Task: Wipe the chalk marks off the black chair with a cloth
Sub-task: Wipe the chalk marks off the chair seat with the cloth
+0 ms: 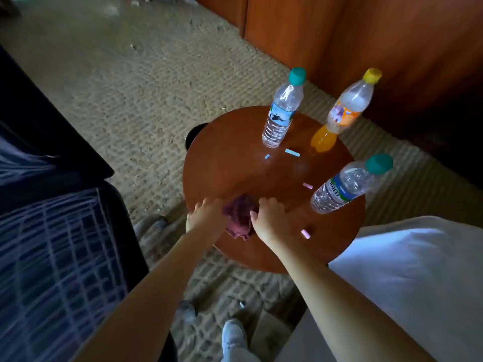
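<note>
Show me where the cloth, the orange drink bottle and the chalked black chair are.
cloth (239,218), head view, on its bunched middle between the hands.
orange drink bottle (342,114), head view, on its label.
black chair (60,257), head view, on the chalk-gridded seat.

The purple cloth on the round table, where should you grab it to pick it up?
Pinch the bunched-up top of the purple cloth, coming straight down from above. It lies crumpled near the edge of the round table, so the raised folds are easiest to catch. The left hand and right hand already flank it.
</note>
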Demonstrator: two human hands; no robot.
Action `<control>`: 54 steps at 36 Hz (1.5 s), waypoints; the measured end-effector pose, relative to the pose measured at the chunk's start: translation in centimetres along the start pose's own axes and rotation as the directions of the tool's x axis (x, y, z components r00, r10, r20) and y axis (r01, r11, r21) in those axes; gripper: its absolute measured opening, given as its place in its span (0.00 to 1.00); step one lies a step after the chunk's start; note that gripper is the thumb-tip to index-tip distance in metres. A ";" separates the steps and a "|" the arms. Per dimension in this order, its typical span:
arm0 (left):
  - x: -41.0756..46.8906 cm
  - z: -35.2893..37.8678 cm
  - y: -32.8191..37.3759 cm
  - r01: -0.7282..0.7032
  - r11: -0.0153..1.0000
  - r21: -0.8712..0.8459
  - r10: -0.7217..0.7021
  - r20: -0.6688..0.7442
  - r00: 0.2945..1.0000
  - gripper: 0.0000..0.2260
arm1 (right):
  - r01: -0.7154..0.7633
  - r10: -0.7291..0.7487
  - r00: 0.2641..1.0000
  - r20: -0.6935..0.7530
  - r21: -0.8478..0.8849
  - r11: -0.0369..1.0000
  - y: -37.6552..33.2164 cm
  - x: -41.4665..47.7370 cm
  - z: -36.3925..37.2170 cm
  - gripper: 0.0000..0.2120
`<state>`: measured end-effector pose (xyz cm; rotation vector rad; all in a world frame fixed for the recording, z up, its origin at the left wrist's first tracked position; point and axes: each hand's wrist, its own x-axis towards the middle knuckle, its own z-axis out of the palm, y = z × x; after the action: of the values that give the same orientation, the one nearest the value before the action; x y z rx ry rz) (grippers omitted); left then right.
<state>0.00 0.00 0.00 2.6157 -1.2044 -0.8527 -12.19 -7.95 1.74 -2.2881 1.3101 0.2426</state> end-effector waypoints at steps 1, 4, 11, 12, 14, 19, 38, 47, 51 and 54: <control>0.1 0.4 0.1 0.022 0.999 -0.034 -0.023 -0.010 1.000 0.17 | 0.000 0.000 1.000 -0.003 0.020 1.000 0.0 0.0 0.0 0.12; 0.5 1.1 0.2 0.075 0.978 -0.197 -0.082 -0.023 0.996 0.15 | 0.001 0.001 0.999 -0.037 0.067 0.998 0.5 0.3 0.8 0.10; -1.9 -0.4 0.4 0.027 0.926 -0.377 -0.010 0.049 0.999 0.12 | 0.086 -0.054 0.995 -0.087 0.431 0.898 -1.1 -2.1 0.5 0.04; -2.6 -0.9 0.2 0.032 0.900 -0.434 -0.015 0.044 0.999 0.12 | 0.101 -0.064 0.993 -0.095 0.463 0.881 -1.6 -2.9 0.2 0.05; -4.1 -1.7 -0.4 0.029 0.843 -0.537 -0.023 0.018 1.000 0.10 | 0.154 -0.097 0.986 -0.139 0.493 0.856 -2.4 -4.4 -0.2 0.06; -9.2 -3.4 -2.2 -0.033 0.739 -0.673 -0.022 -0.074 0.997 0.02 | 0.342 -0.227 0.931 -0.286 0.462 0.818 -3.9 -8.8 -0.3 0.09; -29.0 0.8 -13.2 0.125 0.578 -0.806 -0.213 -0.001 0.977 0.08 | 0.525 -0.565 0.819 -0.098 0.527 0.669 -9.0 -25.8 11.5 0.08; -32.1 3.4 -15.7 0.141 0.490 -0.860 -0.266 0.006 0.964 0.05 | 0.496 -0.531 0.839 -0.118 0.567 0.658 -9.3 -28.0 15.8 0.07; -32.3 5.0 -16.1 0.121 0.413 -0.903 -0.287 -0.003 0.958 0.05 | 0.491 -0.538 0.836 -0.109 0.588 0.643 -8.6 -27.9 16.9 0.06; -31.8 6.7 -16.2 0.127 0.441 -0.889 -0.304 -0.015 0.953 0.06 | 0.522 -0.561 0.820 -0.110 0.545 0.656 -7.7 -27.3 18.1 0.04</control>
<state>-9.51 34.93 2.69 1.8687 -0.1829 -0.9140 -18.37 24.99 -0.91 -2.0042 0.4916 -0.2462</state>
